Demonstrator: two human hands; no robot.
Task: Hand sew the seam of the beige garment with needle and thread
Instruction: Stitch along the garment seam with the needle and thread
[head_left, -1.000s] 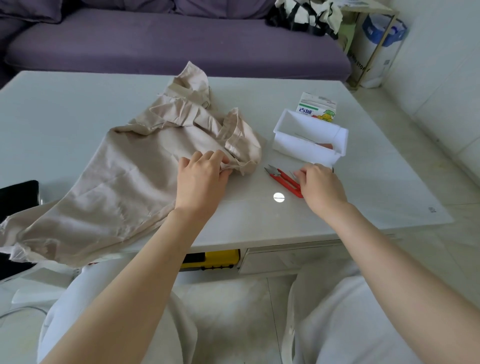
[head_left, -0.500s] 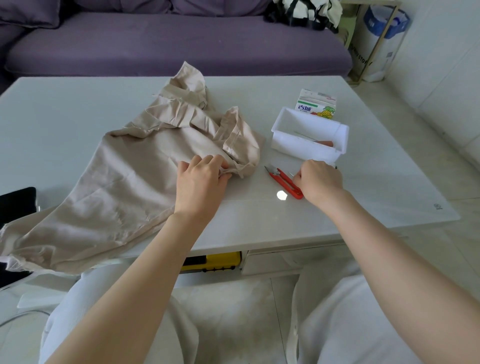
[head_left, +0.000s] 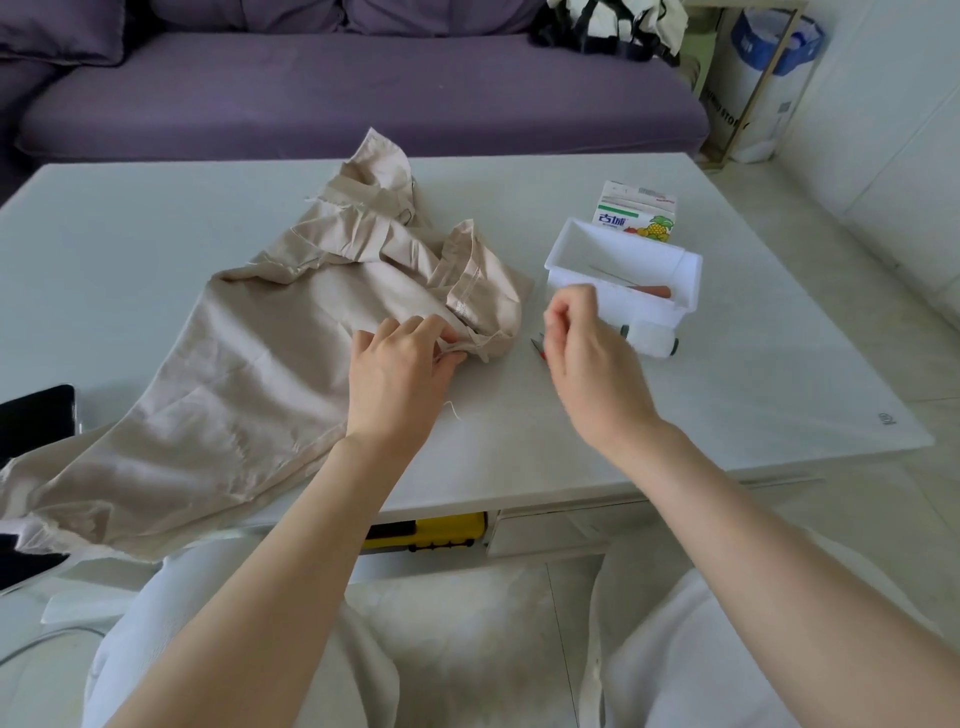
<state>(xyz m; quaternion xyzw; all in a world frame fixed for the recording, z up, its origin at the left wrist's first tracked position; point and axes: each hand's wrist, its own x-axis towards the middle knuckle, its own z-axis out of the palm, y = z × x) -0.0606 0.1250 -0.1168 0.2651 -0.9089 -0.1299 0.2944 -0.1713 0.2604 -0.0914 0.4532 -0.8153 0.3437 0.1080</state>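
Note:
The beige garment (head_left: 249, 374) lies crumpled across the left half of the white table (head_left: 727, 395). My left hand (head_left: 400, 379) rests on it and pinches its folded seam edge near the hem. My right hand (head_left: 587, 358) hangs above the table to the right of the garment. Its thumb and forefinger pinch something very thin, seemingly the needle, which is too fine to make out. The red snips (head_left: 537, 347) lie under that hand, with only the tip showing. A white thread spool (head_left: 652, 340) lies on its side beside the tray.
A white tray (head_left: 566, 254) holds an orange-handled tool (head_left: 657, 290), and a juice carton (head_left: 636, 210) stands behind it. A loose bit of thread (head_left: 453, 410) lies by my left wrist. A dark device (head_left: 36, 421) sits at the table's left edge. A purple sofa (head_left: 363, 88) is behind.
My right hand has lifted off the table by the snips and risen to the left with pinched fingers, uncovering the thread spool. My left hand stays on the seam.

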